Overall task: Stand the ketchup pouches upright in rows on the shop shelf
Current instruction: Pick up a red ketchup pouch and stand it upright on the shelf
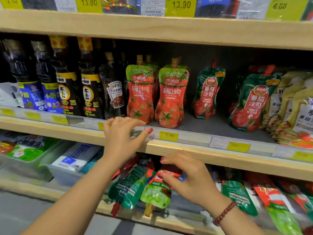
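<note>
Pouch (156, 192) lies cap-down below right hand (191, 178), fingers on its base, clamp not discernible; left hand (122, 136) spread, empty, at shelf (194, 149) lip

Floor gap: bare grey shelf floor (193, 123) lies open between the right red pouch (171, 97) and the near green pouch (207, 94).
Second gap: a wider slot between the 2 green ones, near and far green pouch (252, 102); dim pouches behind.
Headroom: dark open space from the caps to the upper board (152, 29).
Left side: bottles (88, 82) packed just beside the left red pouch (140, 92).
Right side: yellow packs (291, 106) crowd the far green pouch.
Front: left hand (122, 138) lies across the price rail (169, 136).
Below: right hand (188, 175) spread over heaped pouches (133, 185) under the middle board (237, 164).
</note>
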Tool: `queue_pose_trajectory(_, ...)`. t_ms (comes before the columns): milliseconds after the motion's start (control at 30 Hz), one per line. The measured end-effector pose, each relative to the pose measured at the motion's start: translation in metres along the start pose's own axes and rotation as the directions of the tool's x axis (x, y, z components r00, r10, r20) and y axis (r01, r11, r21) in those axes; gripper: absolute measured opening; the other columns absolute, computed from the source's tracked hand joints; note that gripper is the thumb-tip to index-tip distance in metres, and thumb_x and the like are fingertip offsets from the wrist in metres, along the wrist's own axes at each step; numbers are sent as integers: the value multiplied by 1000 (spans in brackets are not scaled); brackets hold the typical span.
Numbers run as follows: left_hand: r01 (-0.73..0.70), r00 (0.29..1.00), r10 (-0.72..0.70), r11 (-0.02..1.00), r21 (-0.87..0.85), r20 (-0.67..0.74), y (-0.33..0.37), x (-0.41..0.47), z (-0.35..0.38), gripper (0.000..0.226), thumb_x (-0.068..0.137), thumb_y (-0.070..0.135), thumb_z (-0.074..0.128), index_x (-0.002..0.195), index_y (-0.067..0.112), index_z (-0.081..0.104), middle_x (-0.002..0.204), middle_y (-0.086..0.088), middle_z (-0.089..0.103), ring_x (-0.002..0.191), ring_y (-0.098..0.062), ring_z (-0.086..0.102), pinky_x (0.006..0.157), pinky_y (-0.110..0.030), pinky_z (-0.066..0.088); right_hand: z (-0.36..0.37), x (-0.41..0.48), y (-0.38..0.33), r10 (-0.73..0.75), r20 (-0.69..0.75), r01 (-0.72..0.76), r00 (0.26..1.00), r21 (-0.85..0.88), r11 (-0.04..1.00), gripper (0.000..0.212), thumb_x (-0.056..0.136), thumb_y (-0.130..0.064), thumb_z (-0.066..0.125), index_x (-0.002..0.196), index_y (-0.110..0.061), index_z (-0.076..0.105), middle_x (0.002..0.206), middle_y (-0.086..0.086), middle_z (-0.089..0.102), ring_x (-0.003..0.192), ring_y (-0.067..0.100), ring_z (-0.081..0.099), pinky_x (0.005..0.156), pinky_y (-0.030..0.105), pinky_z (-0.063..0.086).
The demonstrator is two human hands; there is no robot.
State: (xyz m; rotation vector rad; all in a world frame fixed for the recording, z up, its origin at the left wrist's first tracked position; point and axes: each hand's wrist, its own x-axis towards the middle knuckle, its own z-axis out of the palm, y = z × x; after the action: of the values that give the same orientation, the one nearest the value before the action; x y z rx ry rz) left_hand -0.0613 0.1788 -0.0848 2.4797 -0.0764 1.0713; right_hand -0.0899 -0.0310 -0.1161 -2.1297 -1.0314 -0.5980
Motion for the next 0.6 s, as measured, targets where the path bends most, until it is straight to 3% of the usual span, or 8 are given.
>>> queue_pose_trajectory(100, -8, 1000, 7, 1000, -28, -22, -4, -5, 2, 25, 77, 49, 69, 92, 29, 70, 87, 7, 67, 97, -21, 56, 95, -41, 25, 20, -12, 7, 47, 298, -69, 953, 66, 995, 49, 75, -47, 70, 117, -23, 62, 122, -11, 61, 113, 5, 53, 94, 33, 45)
queue_pose_trajectory(167, -13, 999, 11, 999, -45, -31, -3, -3, 4, 22, 76, 46, 71, 89, 28, 69, 86, 9, 65, 94, -20, 54, 90, -34, 22, 27, -20, 19, 66, 479, -101, 875, 48, 994, 77, 66, -56, 73, 133, -29, 48, 142, -15, 42, 130, 0, 35, 109, 27, 30)
queue_pose_trajectory(267, 9, 1000, -11, 998, -68, -27, -4, 1, 8, 23, 74, 46, 72, 84, 26, 67, 81, 14, 57, 87, -15, 47, 83, -27, 18, 33, -33, 34, 107, 599, -89, 793, -59, 994, 95, 61, -65, 72, 142, -39, 30, 152, -20, 21, 137, -2, 15, 112, 23, 12)
queue_pose_trajectory(367, 21, 1000, -22, 996, -85, -16, -6, 4, 9, 21, 73, 47, 72, 81, 28, 65, 79, 16, 52, 86, -10, 41, 82, -25, 17, 40, -39, 41, 131, 597, -27, 792, -180, 983, 81, 71, -57, 68, 141, -37, 32, 152, -15, 25, 139, 4, 18, 115, 27, 14)
queue_pose_trajectory(467, 15, 1000, -16, 997, -80, -12, -8, 5, 10, 21, 73, 49, 71, 80, 30, 63, 79, 16, 52, 85, -9, 40, 82, -25, 17, 46, -37, 43, 91, 547, 39, 832, -221, 974, 57, 81, -27, 61, 136, -30, 44, 145, -9, 40, 136, 11, 31, 110, 33, 27)
queue_pose_trajectory(600, -2, 1000, 0, 996, -87, -19, -10, 5, 11, 19, 74, 47, 71, 80, 30, 64, 79, 17, 52, 84, -10, 42, 81, -26, 19, 45, -36, 38, -42, 500, 173, 865, -219, 960, 54, 67, -5, 70, 120, -13, 62, 127, 5, 61, 118, 24, 56, 96, 38, 48)
